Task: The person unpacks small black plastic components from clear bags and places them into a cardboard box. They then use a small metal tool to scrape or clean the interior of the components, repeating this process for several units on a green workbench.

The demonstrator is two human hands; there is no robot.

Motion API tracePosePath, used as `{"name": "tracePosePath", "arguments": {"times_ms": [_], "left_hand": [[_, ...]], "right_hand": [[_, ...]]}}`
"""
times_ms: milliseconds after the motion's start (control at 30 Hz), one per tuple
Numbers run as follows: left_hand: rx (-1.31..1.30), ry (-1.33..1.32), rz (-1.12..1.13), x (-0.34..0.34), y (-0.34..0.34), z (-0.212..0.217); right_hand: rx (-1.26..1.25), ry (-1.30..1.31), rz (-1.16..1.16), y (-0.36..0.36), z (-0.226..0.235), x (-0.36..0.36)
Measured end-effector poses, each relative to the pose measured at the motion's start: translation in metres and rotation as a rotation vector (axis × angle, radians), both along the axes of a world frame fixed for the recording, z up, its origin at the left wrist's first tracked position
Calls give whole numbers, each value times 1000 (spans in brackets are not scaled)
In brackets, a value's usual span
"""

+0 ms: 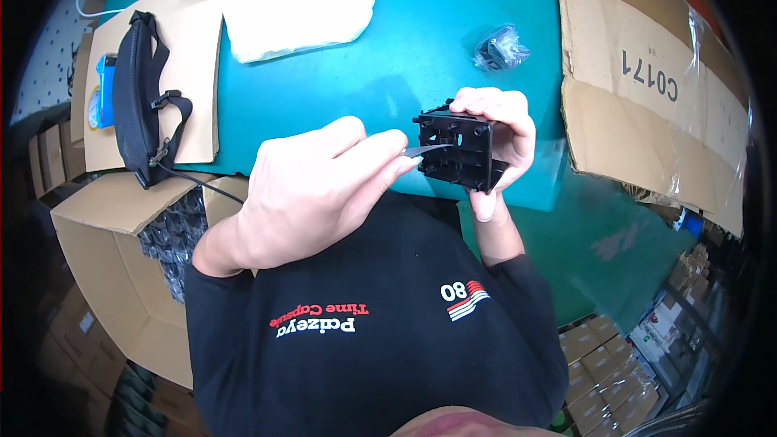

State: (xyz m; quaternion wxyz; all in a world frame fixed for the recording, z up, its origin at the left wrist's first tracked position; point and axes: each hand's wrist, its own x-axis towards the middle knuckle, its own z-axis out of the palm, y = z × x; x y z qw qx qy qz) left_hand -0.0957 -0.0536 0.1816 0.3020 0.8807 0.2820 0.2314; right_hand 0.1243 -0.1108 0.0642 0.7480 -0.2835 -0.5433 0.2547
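Observation:
My right hand [511, 131] is closed round a black boxy plastic housing [477, 163] with small pegs and openings, held above the near side of the table. Its open-framed face is turned towards my left hand [312, 186]. Between the thumb and fingers of the left hand is a small pointed metal blade [422, 150]; its tip reaches the face of the housing. Most of the blade's handle, if it has one, is hidden by the fingers. Whether the tip touches the plastic I cannot tell.
On the green table [324, 97] lie a clear-wrapped dark part [500, 48], a white bag [299, 0] and a black waist bag [142, 101] on cardboard. An open carton [121, 267] with several wrapped parts stands at left. A large cardboard box [647, 89] stands at right.

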Motion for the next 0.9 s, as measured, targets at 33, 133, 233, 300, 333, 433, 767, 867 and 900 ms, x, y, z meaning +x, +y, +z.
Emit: {"name": "tracePosePath", "arguments": {"times_ms": [33,133,233,300,333,433,767,867,900], "left_hand": [[4,6,-6,0,0,0],[62,71,-21,1,1,1],[68,109,-33,1,0,4],[81,115,-33,3,0,4],[88,117,-34,4,0,4],[81,119,-48,5,-1,4],[52,90,-67,6,-1,-2],[82,105,-78,6,-1,-4],[106,125,-89,5,-1,-5]], "right_hand": [[26,-38,-22,1,2,0],[60,-66,-44,2,6,-4],[54,-110,-75,-1,5,-5],[58,-128,-70,-2,4,-3],[60,-138,-69,-2,4,-3],[67,-166,-63,-2,4,0],[49,-221,-97,-3,3,1],[31,-244,-106,-3,4,1],[21,-255,-107,-3,6,1]]}}
